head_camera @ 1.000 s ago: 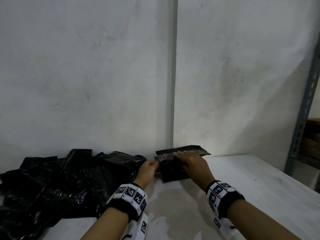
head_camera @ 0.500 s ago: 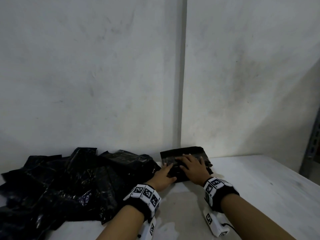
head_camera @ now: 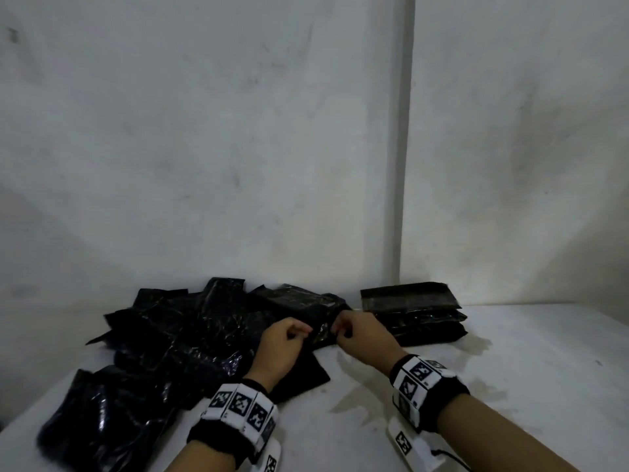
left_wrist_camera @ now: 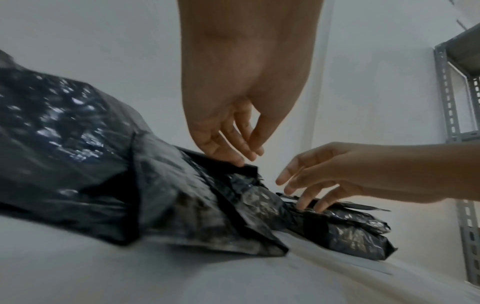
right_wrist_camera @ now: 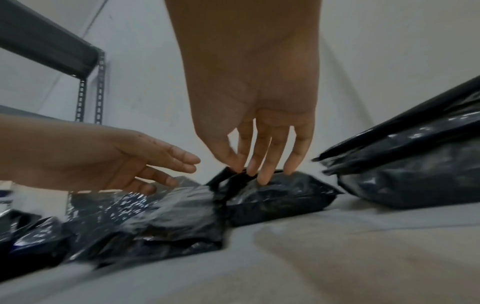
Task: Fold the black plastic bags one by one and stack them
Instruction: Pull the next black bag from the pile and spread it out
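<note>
A heap of loose black plastic bags [head_camera: 177, 342] covers the left of the white table [head_camera: 531, 379]. A stack of folded bags [head_camera: 418, 318] lies at the back right against the wall. Both hands are at the heap's right end, on one bag [head_camera: 316, 313]. My left hand [head_camera: 299, 332] has its fingers nearly straight, and the fingertips [left_wrist_camera: 233, 159] touch the bag's upper edge. My right hand [head_camera: 340, 330] points straight fingers [right_wrist_camera: 262, 179] down onto the same bag [right_wrist_camera: 280, 197], thumb close beside the index at a raised edge. The folded stack [right_wrist_camera: 415, 170] lies just right of it.
A grey wall with a vertical seam [head_camera: 405, 165] rises directly behind the bags. A slotted grey metal shelf upright [left_wrist_camera: 451, 102] stands off to the right. Bare, stained table surface lies between my forearms.
Both hands have left the folded stack, where they pressed the top bag flat, and have moved left to the edge of the loose heap. The stack stays put.
</note>
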`<state>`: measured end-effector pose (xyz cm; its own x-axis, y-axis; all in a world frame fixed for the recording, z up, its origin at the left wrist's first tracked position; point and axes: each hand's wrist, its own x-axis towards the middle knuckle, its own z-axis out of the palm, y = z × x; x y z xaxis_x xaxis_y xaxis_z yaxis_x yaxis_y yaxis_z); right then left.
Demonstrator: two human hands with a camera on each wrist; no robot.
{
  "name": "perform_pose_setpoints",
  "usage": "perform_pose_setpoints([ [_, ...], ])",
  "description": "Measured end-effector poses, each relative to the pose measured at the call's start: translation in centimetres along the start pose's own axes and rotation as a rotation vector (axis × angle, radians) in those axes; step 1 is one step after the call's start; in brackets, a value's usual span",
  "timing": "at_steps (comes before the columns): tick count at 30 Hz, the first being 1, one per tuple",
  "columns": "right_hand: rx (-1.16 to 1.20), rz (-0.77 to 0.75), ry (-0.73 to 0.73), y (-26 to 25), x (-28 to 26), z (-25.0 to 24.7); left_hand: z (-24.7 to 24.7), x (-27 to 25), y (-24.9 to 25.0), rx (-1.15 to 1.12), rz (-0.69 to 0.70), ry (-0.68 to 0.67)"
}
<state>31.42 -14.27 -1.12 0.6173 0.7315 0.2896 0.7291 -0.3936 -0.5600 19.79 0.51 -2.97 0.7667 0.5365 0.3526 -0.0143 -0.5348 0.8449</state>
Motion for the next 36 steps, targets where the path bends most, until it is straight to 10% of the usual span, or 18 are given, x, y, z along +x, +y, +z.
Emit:
perform_pose_setpoints([
  [6,0.073,0.212,-0.212,-4.4,-0.1,5.8,-5.9,-2.4,-2.5,0.102,-0.220,0.212],
  [13,0.110,0.320,-0.278,-5.4,-0.4,5.8,-6.0,-3.7,-2.8,-0.011,-0.550,-0.009],
  [27,0.705,0.346,-0.397,-4.9,-5.8,-0.6,-6.0,-8.2,1.4,-0.416,-0.473,-0.128],
  [36,0.804,0.197,-0.216,-4.9,-10.9,-7.0,-5.6,-9.8,6.0,-0.149,-0.460,-0.258],
])
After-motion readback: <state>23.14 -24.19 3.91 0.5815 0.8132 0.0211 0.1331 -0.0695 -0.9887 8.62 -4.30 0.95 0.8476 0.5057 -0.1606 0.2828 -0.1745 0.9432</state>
